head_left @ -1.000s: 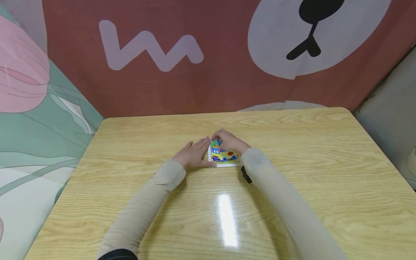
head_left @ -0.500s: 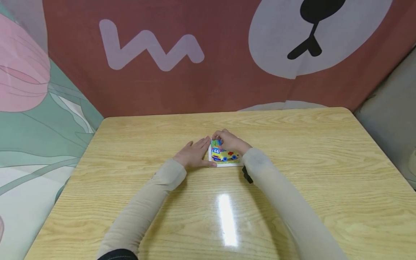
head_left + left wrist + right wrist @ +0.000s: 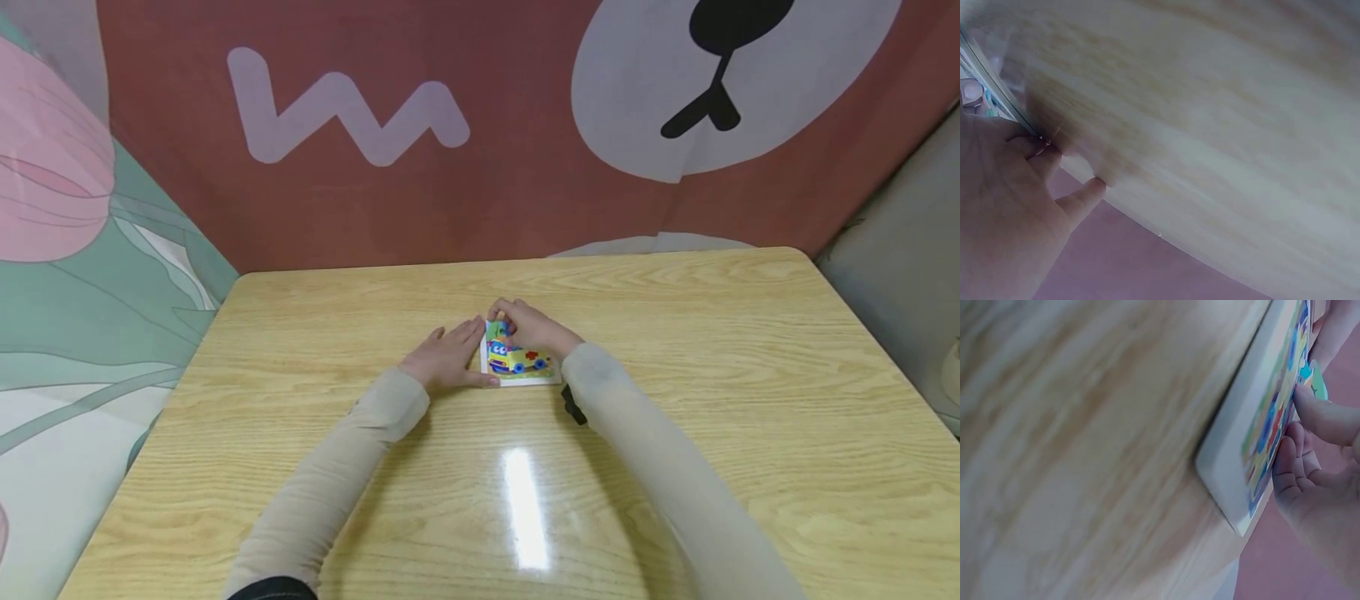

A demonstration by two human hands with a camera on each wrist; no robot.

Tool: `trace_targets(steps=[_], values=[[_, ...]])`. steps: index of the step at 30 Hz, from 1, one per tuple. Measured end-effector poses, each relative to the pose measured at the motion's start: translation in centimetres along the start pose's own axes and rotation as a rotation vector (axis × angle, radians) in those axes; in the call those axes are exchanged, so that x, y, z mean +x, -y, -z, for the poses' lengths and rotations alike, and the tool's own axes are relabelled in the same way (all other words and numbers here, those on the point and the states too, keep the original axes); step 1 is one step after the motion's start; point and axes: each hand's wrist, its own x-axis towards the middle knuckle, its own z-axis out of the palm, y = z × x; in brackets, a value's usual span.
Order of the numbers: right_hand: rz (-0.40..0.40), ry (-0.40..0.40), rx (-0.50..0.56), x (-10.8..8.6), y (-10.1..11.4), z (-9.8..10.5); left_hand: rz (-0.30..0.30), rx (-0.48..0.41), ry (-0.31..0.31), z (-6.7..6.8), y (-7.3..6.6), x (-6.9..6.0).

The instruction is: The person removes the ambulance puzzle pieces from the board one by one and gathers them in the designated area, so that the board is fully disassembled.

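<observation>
A small picture board (image 3: 525,381) with a white rim lies on the table, showing a yellow vehicle with a red cross. Along its left edge rests my left hand (image 3: 446,357), fingers extended and the thumb at the lower left corner; the left wrist view shows this hand (image 3: 1016,187) beside the board's edge. My right hand (image 3: 528,327) is over the board's upper part and pinches a small green piece (image 3: 1318,384) between thumb and fingers. In the right wrist view the piece is tilted up from the board (image 3: 1222,462), and the other fingers of this hand (image 3: 1319,469) touch the picture.
The wooden table (image 3: 315,333) extends around the board on all sides. Behind it hangs a reddish-brown cloth (image 3: 517,192) with printed shapes. A patterned green and pink covering (image 3: 75,317) is at the left, and a grey surface (image 3: 900,250) at the right.
</observation>
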Motion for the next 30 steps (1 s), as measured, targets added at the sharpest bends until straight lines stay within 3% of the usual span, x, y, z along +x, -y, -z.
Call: trace_targets(steps=[15, 23, 30], values=[[0.061, -0.029, 0.083, -0.20, -0.66, 0.05, 0.003, -0.006, -0.004, 0.07, -0.06, -0.08], [0.026, -0.058, 0.124, -0.43, -0.54, -0.15, 0.001, -0.008, -0.001, 0.08, -0.18, 0.01], [0.057, -0.090, 0.129, -0.45, -0.53, -0.22, 0.005, 0.007, -0.014, 0.00, -0.06, 0.02]])
